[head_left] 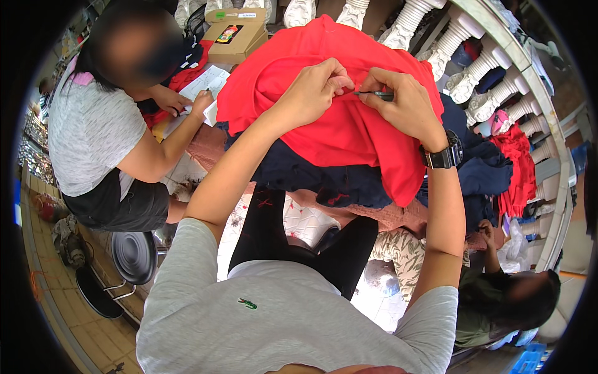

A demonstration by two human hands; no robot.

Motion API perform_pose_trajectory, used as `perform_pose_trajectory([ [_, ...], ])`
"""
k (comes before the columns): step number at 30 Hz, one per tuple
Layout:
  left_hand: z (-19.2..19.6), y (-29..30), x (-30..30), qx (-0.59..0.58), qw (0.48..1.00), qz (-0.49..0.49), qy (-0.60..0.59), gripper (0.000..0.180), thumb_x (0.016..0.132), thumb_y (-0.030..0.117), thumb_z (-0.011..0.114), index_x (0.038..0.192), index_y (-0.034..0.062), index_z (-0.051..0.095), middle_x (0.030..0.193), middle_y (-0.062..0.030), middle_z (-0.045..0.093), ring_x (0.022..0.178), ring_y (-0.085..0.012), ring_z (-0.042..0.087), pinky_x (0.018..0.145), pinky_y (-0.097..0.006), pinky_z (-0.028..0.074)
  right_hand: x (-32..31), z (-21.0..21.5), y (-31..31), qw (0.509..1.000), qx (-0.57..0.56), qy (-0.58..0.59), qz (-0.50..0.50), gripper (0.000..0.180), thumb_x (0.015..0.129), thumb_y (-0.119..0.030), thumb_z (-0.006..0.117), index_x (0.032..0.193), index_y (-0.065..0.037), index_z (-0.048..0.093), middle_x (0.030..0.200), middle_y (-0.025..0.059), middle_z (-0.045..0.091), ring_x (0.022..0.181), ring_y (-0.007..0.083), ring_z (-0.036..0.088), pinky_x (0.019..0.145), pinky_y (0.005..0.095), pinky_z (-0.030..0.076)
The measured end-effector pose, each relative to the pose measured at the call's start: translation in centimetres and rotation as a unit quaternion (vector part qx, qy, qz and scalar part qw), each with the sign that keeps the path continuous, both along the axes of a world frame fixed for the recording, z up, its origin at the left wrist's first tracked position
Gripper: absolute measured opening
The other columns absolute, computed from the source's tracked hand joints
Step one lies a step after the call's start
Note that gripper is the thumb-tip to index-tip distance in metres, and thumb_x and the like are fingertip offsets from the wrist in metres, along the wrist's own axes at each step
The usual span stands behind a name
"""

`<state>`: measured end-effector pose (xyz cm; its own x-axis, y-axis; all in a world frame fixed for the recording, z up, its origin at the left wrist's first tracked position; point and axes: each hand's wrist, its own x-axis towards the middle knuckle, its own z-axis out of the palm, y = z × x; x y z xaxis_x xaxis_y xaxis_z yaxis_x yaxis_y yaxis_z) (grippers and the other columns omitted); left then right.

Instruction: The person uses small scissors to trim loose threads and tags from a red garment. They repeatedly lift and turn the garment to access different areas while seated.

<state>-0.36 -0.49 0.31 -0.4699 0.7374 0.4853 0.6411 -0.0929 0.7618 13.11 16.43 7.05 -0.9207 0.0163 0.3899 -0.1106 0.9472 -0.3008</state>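
Head view is dominated at its upper middle by a broad heap of matte red fabric (311,134), by which soft, rounded folds are formed and from which a drooping corner is let down toward the lower right. Dark navy fabric (293,174), crumpled and strewn with red thread scraps, is covered in part by it, and a dusty-pink textured cloth (204,147) is seen beneath. Over the red fabric, the left hand (311,92) is held with its fingers curled inward and its tips drawn together near a fold; what is pinched between them cannot be told. By the right hand (403,103), a slim, dark pen-shaped tool (384,96) is gripped between thumb and fingers, its thin tip pointed at the left fingertips. A chunky black wristwatch (443,151) is worn on the right wrist. To the left, white paper (210,82) is being written on by a co-worker (103,131) in a mottled grey shirt, near a brown cardboard box (256,45). White ribbed columns (411,22) are ranged in an arc behind, and a wrinkled red garment (516,163) is hung at the right. A round black stool seat (134,257), concentrically grooved, is placed at lower left.
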Motion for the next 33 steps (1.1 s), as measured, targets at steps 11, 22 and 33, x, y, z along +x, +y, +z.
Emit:
perform_pose_trajectory([
  [11,-0.6,2.3,-1.1,0.094,0.962,0.108,0.231,0.007,0.095,0.003,0.063,0.093,-0.0014,0.058,0.089,-0.0135,0.064,0.083,-0.0262,0.065,0.077,-0.037,0.051,-0.9,-2.2,2.9,0.975,-0.214,0.012,0.050,0.017,0.091,-0.015,0.072,0.097,-0.002,0.064,0.085,0.0009,0.065,0.083,0.0126,0.059,0.073,0.0298,0.045],
  [22,-0.3,2.1,-1.6,0.058,0.992,0.035,0.103,0.005,0.099,0.002,0.054,0.096,-0.0010,0.053,0.092,-0.0160,0.066,0.093,-0.0323,0.065,0.082,-0.042,0.050,-1.0,-1.3,0.8,0.998,-0.053,0.019,-0.002,0.019,0.091,-0.026,0.068,0.097,-0.008,0.065,0.091,0.0047,0.072,0.089,0.0247,0.068,0.076,0.0397,0.050],
  [33,2.5,-5.9,-1.1,0.074,0.944,0.149,0.284,0.012,0.090,0.007,0.070,0.094,0.0006,0.060,0.087,-0.0105,0.065,0.085,-0.0254,0.065,0.082,-0.035,0.051,3.5,1.7,0.6,0.973,-0.023,0.166,-0.161,0.034,0.085,-0.032,0.077,0.106,-0.007,0.067,0.096,0.0107,0.073,0.087,0.0298,0.070,0.075,0.0390,0.053],
])
